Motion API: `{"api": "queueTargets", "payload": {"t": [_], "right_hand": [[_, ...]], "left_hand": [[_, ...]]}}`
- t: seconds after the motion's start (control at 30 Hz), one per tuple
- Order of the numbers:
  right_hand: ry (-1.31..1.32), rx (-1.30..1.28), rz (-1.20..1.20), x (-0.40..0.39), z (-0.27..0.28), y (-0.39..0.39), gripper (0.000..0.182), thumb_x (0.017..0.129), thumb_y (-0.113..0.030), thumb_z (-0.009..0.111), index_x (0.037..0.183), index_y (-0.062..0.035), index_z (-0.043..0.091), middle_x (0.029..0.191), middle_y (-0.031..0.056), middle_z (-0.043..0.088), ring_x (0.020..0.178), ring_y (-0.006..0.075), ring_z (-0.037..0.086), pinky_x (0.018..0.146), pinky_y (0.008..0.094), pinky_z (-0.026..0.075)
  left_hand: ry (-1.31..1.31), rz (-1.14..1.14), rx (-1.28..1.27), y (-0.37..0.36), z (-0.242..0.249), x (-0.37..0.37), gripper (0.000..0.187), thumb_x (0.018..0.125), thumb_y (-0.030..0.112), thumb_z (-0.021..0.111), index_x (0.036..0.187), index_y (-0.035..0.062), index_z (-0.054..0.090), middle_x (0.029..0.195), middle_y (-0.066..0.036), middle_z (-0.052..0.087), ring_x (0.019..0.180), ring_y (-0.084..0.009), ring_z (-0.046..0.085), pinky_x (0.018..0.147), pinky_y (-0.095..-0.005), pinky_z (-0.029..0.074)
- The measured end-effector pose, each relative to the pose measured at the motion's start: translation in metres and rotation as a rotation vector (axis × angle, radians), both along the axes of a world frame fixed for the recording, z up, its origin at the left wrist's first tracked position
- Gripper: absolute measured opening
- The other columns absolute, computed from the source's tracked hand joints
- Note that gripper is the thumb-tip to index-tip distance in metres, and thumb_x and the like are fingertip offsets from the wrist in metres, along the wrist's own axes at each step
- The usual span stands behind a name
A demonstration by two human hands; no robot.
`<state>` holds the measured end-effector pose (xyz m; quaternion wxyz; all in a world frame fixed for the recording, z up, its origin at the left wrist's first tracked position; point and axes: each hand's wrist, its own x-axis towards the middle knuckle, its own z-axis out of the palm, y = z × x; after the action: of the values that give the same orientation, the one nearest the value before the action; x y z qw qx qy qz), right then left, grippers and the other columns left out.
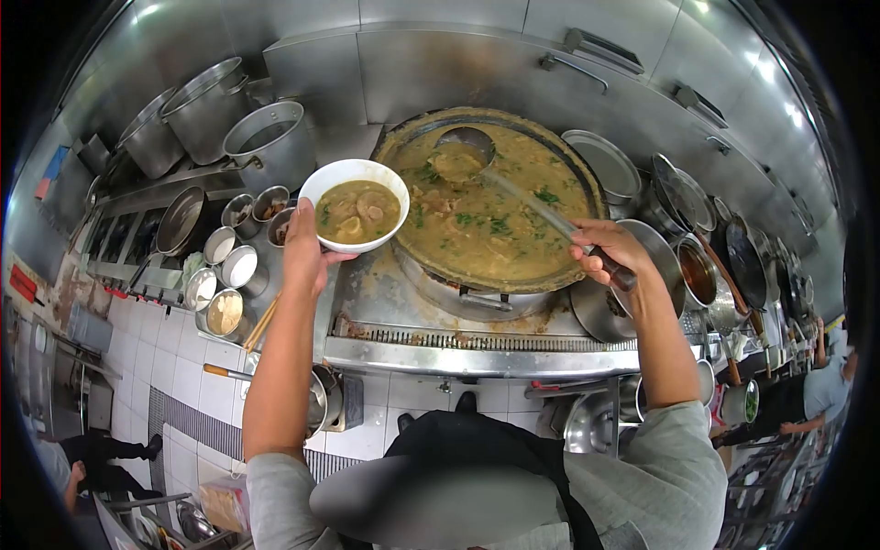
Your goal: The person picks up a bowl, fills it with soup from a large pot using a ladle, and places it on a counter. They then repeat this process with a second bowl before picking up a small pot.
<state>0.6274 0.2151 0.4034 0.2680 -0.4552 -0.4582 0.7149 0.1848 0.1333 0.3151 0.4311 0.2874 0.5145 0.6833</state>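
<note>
My left hand [308,250] holds a white bowl [355,241] by its left side and underside; brownish stew with chunks of meat fills much of it. The bowl is beside the left rim of a very wide pot [577,174] of thick yellow-brown stew with green herbs. In my right hand [607,249] is the dark handle of a long metal ladle [532,201]. The ladle's round head lies at the stew's surface near the back of the pot, with stew in it.
Small metal containers [240,267] stand left of the pot, below a large metal pot [267,147]. A round lid [603,167] and several pans are at right. Other people are at the far left [101,458] and far right [816,394].
</note>
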Motion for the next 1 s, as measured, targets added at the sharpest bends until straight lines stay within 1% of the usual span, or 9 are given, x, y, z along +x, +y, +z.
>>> {"api": "queueTargets", "payload": {"t": [0.07, 0.17, 0.3, 0.43, 0.57, 0.67, 0.77, 0.9, 1.0], "right_hand": [[-0.001, 0.002, -0.075, 0.007, 0.010, -0.004, 0.045, 0.096, -0.006, 0.060, 0.138, 0.0050, 0.046, 0.075, 0.0076, 0.061, 0.046, 0.0084, 0.052, 0.032, 0.0228, 0.039], [-0.033, 0.025, -0.117, 0.027, 0.019, -0.003, 0.045, 0.098, -0.009, 0.058, 0.140, 0.0027, 0.047, 0.078, 0.0079, 0.060, 0.044, 0.0066, 0.047, 0.032, 0.0220, 0.038], [0.004, 0.053, -0.089, 0.041, 0.053, -0.024, 0.038, 0.097, -0.007, 0.058, 0.133, 0.0037, 0.052, 0.076, 0.0066, 0.061, 0.045, 0.0069, 0.050, 0.032, 0.0222, 0.038], [-0.014, 0.114, -0.119, 0.055, 0.073, -0.043, 0.045, 0.097, -0.008, 0.058, 0.138, 0.0065, 0.049, 0.076, 0.0062, 0.061, 0.044, 0.0059, 0.049, 0.031, 0.0218, 0.038], [-0.027, 0.144, -0.135, 0.062, 0.082, -0.056, 0.047, 0.096, -0.009, 0.060, 0.139, 0.0077, 0.048, 0.075, 0.0065, 0.060, 0.042, 0.0061, 0.049, 0.031, 0.0218, 0.039], [0.014, 0.100, -0.069, 0.062, 0.081, -0.063, 0.047, 0.095, -0.009, 0.061, 0.137, 0.0079, 0.049, 0.074, 0.0064, 0.060, 0.042, 0.0067, 0.049, 0.031, 0.0221, 0.039], [-0.060, 0.133, -0.046, 0.056, 0.073, -0.073, 0.045, 0.094, -0.008, 0.062, 0.135, 0.0074, 0.052, 0.075, 0.0064, 0.060, 0.043, 0.0076, 0.050, 0.032, 0.0221, 0.040], [-0.132, 0.228, 0.046, 0.063, 0.051, -0.069, 0.046, 0.094, -0.007, 0.060, 0.138, 0.0060, 0.052, 0.078, 0.0049, 0.060, 0.048, 0.0086, 0.054, 0.035, 0.0237, 0.043], [-0.147, 0.256, 0.031, 0.067, 0.046, -0.069, 0.050, 0.095, -0.006, 0.058, 0.143, 0.0060, 0.048, 0.078, 0.0042, 0.059, 0.049, 0.0088, 0.054, 0.036, 0.0242, 0.044]], "left_hand": [[-0.010, -0.032, -0.012, 0.011, 0.004, 0.010, 0.059, 0.106, 0.052, 0.042, 0.144, 0.0072, 0.041, 0.129, -0.019, 0.062, 0.102, -0.0311, 0.072, 0.064, -0.0429, 0.066], [-0.010, -0.052, 0.003, 0.036, 0.005, 0.027, 0.056, 0.107, 0.051, 0.042, 0.143, 0.0085, 0.042, 0.127, -0.018, 0.063, 0.100, -0.0311, 0.073, 0.062, -0.0422, 0.066], [-0.039, -0.102, 0.008, 0.071, -0.001, 0.056, 0.056, 0.106, 0.052, 0.042, 0.143, 0.0088, 0.041, 0.125, -0.019, 0.063, 0.091, -0.0312, 0.075, 0.058, -0.0408, 0.066], [-0.066, -0.135, 0.016, 0.106, -0.015, 0.089, 0.061, 0.105, 0.056, 0.043, 0.144, 0.0092, 0.039, 0.125, -0.019, 0.062, 0.090, -0.0318, 0.075, 0.055, -0.0411, 0.066], [-0.041, -0.181, 0.012, 0.136, -0.026, 0.120, 0.066, 0.104, 0.059, 0.043, 0.147, 0.0102, 0.034, 0.131, -0.022, 0.057, 0.092, -0.0384, 0.073, 0.058, -0.0436, 0.067], [-0.032, -0.167, -0.037, 0.145, -0.019, 0.143, 0.065, 0.105, 0.057, 0.041, 0.150, 0.0113, 0.031, 0.131, -0.024, 0.057, 0.100, -0.0379, 0.072, 0.068, -0.0498, 0.067], [-0.078, -0.236, -0.001, 0.159, -0.027, 0.151, 0.069, 0.104, 0.059, 0.041, 0.152, 0.0110, 0.027, 0.141, -0.026, 0.046, 0.098, -0.0434, 0.071, 0.061, -0.0471, 0.068], [-0.092, -0.259, -0.014, 0.161, -0.029, 0.155, 0.067, 0.105, 0.056, 0.040, 0.151, 0.0099, 0.027, 0.139, -0.025, 0.047, 0.098, -0.0423, 0.071, 0.062, -0.0469, 0.068], [-0.095, -0.261, -0.004, 0.154, -0.030, 0.154, 0.065, 0.106, 0.056, 0.039, 0.151, 0.0105, 0.028, 0.139, -0.025, 0.049, 0.101, -0.0405, 0.071, 0.066, -0.0487, 0.068]]}}
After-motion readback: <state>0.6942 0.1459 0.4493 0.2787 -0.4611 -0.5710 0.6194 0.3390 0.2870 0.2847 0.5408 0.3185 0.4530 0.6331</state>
